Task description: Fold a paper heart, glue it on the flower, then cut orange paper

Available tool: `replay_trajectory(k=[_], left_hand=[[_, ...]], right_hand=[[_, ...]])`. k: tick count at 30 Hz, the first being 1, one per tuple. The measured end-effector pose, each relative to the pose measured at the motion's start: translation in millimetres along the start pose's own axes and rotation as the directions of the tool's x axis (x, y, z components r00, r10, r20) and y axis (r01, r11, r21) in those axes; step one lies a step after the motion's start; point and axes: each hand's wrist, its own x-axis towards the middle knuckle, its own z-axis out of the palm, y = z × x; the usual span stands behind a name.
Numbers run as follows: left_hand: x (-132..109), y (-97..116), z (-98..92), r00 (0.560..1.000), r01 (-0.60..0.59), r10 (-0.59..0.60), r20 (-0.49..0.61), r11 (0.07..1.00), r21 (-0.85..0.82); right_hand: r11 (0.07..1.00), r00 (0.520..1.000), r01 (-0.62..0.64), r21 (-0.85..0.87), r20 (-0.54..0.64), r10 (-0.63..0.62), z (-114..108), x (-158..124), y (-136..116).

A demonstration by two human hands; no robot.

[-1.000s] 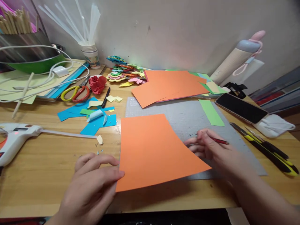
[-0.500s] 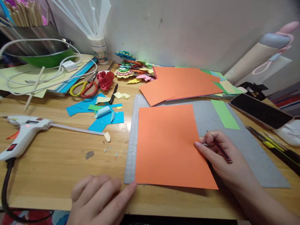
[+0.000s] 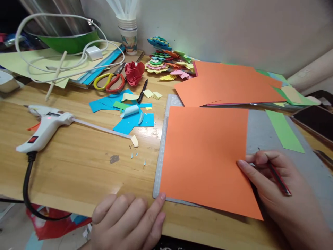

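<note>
A sheet of orange paper (image 3: 204, 152) lies over the grey cutting mat (image 3: 262, 133). My right hand (image 3: 278, 180) pinches the sheet's right edge between thumb and fingers, lifting that side a little. A red-and-black pencil (image 3: 279, 178) is tucked in the same hand, its dark tip poking up past the fingers. At the sheet's lower left corner, my left hand (image 3: 132, 217) touches the paper with its stretched index fingertip. Its thumb is apart from the index finger and the other fingers are loosely curled, with nothing visible in them.
Left lies a glue gun (image 3: 48, 125) with its cord. Blue paper scraps (image 3: 130, 121), scissors (image 3: 110, 81), a black pen (image 3: 142, 91) and a red paper flower (image 3: 134, 73) lie beyond. More orange sheets (image 3: 229, 83) rest behind the mat; a green strip (image 3: 284, 132) and phone (image 3: 316, 121) are right.
The view has shifted left and downward, so things appear farther right and mostly higher. The orange sheet's right side looks slightly more turned; both hands stay at its edges.
</note>
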Motion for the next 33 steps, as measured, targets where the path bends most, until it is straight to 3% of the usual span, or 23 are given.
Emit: replay_trajectory(k=[18, 33], left_hand=[[0, 1, 0.2, 1.000, 0.016, -0.015, -0.022, 0.998, 0.061], [1, 0, -1.0, 0.999, 0.053, -0.053, 0.011, 0.997, 0.053]], right_hand=[[0.998, 0.995, -0.041, -0.054, -0.095, 0.036, 10, -6, -24], [0.998, 0.997, -0.032, -0.046, -0.077, 0.028, 8, 0, -15]])
